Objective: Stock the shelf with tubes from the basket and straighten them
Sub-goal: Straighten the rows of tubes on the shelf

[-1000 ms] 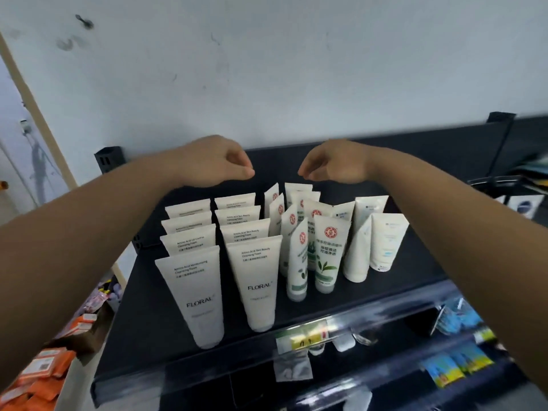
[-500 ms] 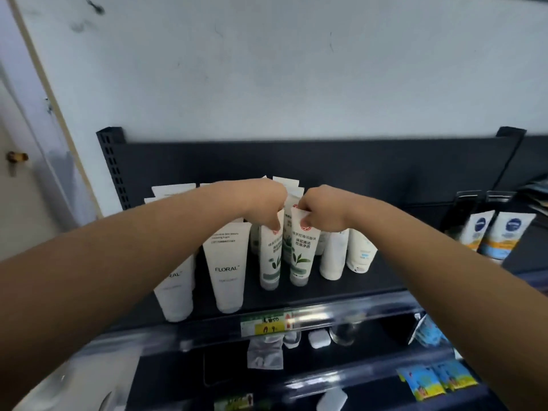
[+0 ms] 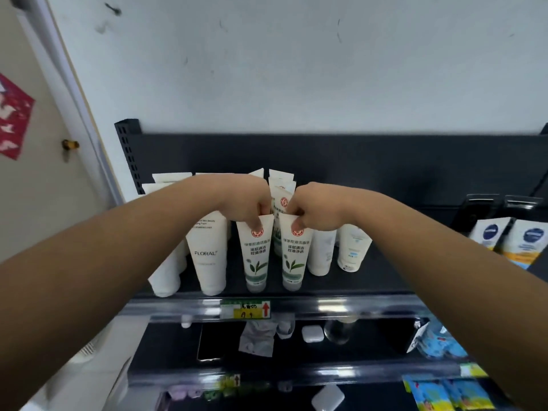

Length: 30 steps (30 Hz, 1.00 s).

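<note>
Two white tubes with green leaf prints stand cap-down at the front of the dark shelf (image 3: 385,287). My left hand (image 3: 249,203) pinches the top edge of the left leaf tube (image 3: 257,256). My right hand (image 3: 314,210) pinches the top edge of the right leaf tube (image 3: 295,256). More tubes of the same kind stand in a row behind them (image 3: 281,185). White FLORAL tubes (image 3: 207,256) stand in rows to the left, partly hidden by my left forearm. Two plain white tubes (image 3: 351,250) stand to the right. No basket is in view.
Blue-and-white tubes (image 3: 525,241) lean at the far right of the shelf. A yellow-green price tag (image 3: 246,310) sits on the shelf's front rail. Lower shelves hold small white cases (image 3: 311,333) and blue packets (image 3: 439,393). A door with a brass knob (image 3: 69,145) is at left.
Both hands came down from above the tubes onto the two front leaf tubes and now pinch their tops. The two tubes now stand apart, facing front. The camera has dropped lower.
</note>
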Each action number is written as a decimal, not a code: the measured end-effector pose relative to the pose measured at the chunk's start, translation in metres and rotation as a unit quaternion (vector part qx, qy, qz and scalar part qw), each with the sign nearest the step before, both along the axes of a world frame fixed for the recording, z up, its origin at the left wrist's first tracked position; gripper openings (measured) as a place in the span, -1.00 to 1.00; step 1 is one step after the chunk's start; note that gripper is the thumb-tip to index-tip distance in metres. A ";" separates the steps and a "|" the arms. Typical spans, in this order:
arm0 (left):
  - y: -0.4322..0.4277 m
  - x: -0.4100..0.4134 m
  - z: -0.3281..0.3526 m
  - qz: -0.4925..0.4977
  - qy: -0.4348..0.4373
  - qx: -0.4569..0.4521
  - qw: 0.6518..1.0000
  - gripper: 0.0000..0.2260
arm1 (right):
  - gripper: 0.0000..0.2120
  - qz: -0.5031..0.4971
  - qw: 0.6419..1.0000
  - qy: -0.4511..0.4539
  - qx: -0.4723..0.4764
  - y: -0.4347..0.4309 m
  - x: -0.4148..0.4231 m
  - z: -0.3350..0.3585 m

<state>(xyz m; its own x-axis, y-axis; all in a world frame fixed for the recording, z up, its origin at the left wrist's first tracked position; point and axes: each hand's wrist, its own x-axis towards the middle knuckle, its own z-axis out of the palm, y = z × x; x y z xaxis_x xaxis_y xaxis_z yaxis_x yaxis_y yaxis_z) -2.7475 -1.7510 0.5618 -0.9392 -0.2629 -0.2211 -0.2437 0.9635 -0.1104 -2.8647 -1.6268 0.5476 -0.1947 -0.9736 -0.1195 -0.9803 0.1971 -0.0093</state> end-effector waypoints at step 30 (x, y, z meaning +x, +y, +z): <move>-0.003 0.006 0.016 -0.006 -0.037 0.112 0.993 -0.63 | -0.71 -0.030 0.990 -0.132 0.028 0.009 -0.002 0.015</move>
<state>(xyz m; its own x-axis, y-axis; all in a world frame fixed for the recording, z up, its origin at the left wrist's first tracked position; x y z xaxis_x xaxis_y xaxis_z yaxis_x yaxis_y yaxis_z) -2.7412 -1.7537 0.5782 -0.9214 -0.1877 -0.3404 -0.2307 0.9688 0.0902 -2.8664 -1.6178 0.5627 -0.2065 -0.9515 -0.2279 -0.9317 0.2624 -0.2513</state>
